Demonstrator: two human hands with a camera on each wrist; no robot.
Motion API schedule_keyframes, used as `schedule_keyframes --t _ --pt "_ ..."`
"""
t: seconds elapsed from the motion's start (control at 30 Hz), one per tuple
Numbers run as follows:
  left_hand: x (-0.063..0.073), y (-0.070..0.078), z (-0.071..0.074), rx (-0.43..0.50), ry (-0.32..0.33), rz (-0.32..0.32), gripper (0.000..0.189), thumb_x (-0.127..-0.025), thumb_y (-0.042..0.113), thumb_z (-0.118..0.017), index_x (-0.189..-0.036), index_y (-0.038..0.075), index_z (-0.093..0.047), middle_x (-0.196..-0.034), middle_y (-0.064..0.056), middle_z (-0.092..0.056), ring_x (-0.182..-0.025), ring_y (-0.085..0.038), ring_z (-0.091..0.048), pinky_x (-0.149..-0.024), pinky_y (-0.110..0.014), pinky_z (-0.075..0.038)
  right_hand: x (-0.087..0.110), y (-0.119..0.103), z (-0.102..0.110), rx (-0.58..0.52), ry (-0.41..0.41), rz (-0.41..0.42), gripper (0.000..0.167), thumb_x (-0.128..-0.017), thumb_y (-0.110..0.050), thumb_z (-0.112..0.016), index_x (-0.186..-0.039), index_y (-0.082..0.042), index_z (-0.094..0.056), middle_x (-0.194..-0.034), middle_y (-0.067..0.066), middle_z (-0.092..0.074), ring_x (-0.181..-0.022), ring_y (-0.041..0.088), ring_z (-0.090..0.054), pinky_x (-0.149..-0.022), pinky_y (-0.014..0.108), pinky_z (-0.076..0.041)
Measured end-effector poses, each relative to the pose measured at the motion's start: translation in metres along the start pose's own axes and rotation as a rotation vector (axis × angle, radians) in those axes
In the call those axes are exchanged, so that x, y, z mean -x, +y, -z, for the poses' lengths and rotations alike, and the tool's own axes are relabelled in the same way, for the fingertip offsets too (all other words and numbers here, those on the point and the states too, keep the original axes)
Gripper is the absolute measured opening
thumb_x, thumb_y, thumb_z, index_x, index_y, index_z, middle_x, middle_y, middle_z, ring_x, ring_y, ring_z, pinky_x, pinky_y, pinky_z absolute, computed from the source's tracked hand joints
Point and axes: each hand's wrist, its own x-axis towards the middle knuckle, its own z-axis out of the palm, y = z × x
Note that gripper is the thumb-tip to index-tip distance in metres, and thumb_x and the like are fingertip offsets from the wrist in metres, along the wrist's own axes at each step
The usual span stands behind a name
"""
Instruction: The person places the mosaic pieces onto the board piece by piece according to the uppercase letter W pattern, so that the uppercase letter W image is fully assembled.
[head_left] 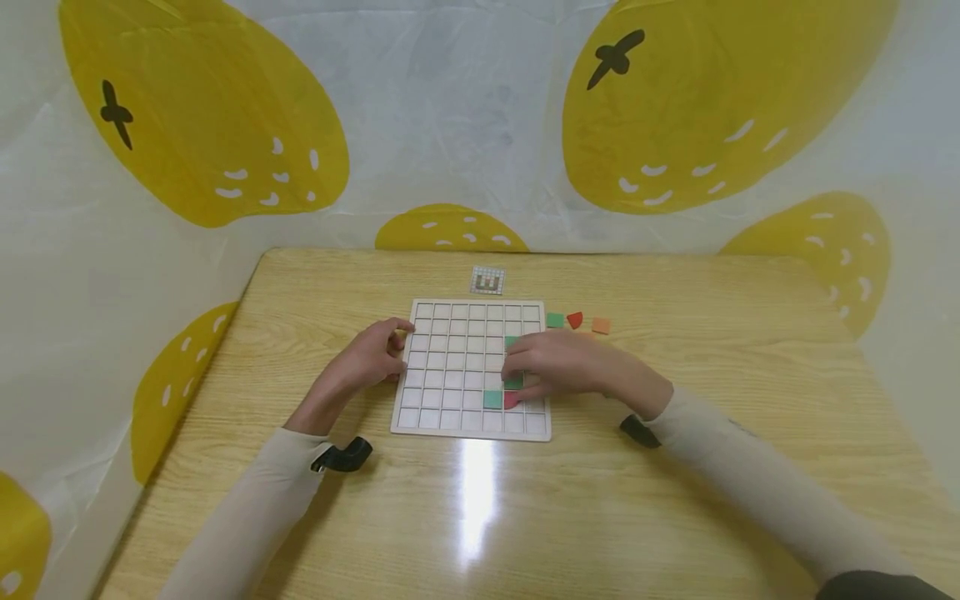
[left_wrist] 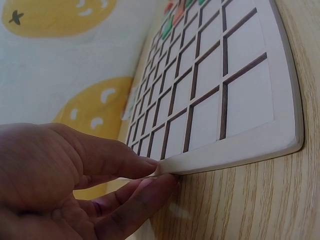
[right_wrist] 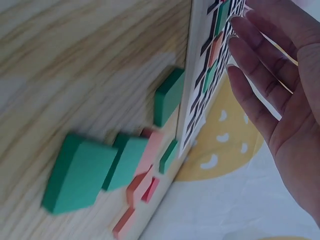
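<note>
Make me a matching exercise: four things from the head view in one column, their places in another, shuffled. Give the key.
Things
1. Left hand
2. Right hand
3. Small patterned card
4. Red piece off the board

Places
A. Between a green piece and an orange piece
B. At the board's left edge
C. On the table, beyond the board's far edge
D. Over the board's right side

Right pairs: 1-B, 2-D, 3-C, 4-A
</note>
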Motion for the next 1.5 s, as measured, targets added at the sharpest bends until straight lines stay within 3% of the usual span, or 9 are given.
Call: schedule_keyframes --t 0.2,0.4,0.73,1.07,1.5 --pt "0.000 -0.001 0.000 -0.003 -0.003 -0.001 0.062 -0.090 -0.012 -0.064 -0.147 0.001 -0.044 -0.115 -0.020 -0.049 -0.085 -0.024 -0.048 -0.063 -0.031 -0.046 0.012 0.003 0.006 -0.022 -0.031 -0.080 0.028 -0.089 -0.027 -0.079 -0.113 -0.015 -0.073 -0.107 -0.004 -0.071 -0.100 0.015 -0.063 -0.086 0.034 -0.054" --pt "-0.001 -0.003 0.000 -0.009 -0.001 -0.007 0.061 -0.090 -0.012 -0.063 -0.147 0.000 -0.044 -0.115 -0.020 -0.049 -0.087 -0.024 -0.049 -0.064 -0.030 -0.046 0.025 0.008 0.011 -0.061 -0.026 -0.135 0.030 -0.088 -0.023 -0.080 -0.114 -0.012 -0.073 -0.104 -0.005 -0.070 -0.094 0.012 -0.062 -0.082 0.029 -0.054" --pt "-0.002 -0.004 -0.001 -0.010 0.004 -0.011 0.060 -0.090 -0.012 -0.062 -0.146 0.000 -0.045 -0.114 -0.020 -0.049 -0.084 -0.023 -0.049 -0.063 -0.030 -0.045 0.040 0.018 0.013 -0.007 -0.029 -0.214 0.029 -0.087 -0.023 -0.080 -0.114 -0.016 -0.074 -0.105 -0.007 -0.071 -0.094 0.011 -0.063 -0.082 0.033 -0.054" --pt "0.000 -0.004 -0.001 -0.016 0.007 -0.018 0.059 -0.090 -0.012 -0.063 -0.146 0.000 -0.045 -0.113 -0.019 -0.049 -0.087 -0.024 -0.048 -0.062 -0.029 -0.044 0.054 0.027 0.014 0.022 0.014 -0.199 0.029 -0.083 -0.022 -0.084 -0.109 -0.016 -0.074 -0.108 -0.007 -0.070 -0.101 0.015 -0.063 -0.081 0.039 -0.055" --pt "-0.001 -0.004 0.000 -0.017 0.007 -0.007 0.060 -0.091 -0.011 -0.063 -0.146 0.002 -0.045 -0.114 -0.018 -0.048 -0.088 -0.025 -0.049 -0.065 -0.030 -0.045 0.065 0.034 0.015 0.047 -0.004 -0.248 0.026 -0.085 -0.019 -0.082 -0.109 -0.019 -0.075 -0.109 -0.008 -0.071 -0.101 0.017 -0.064 -0.083 0.039 -0.056"
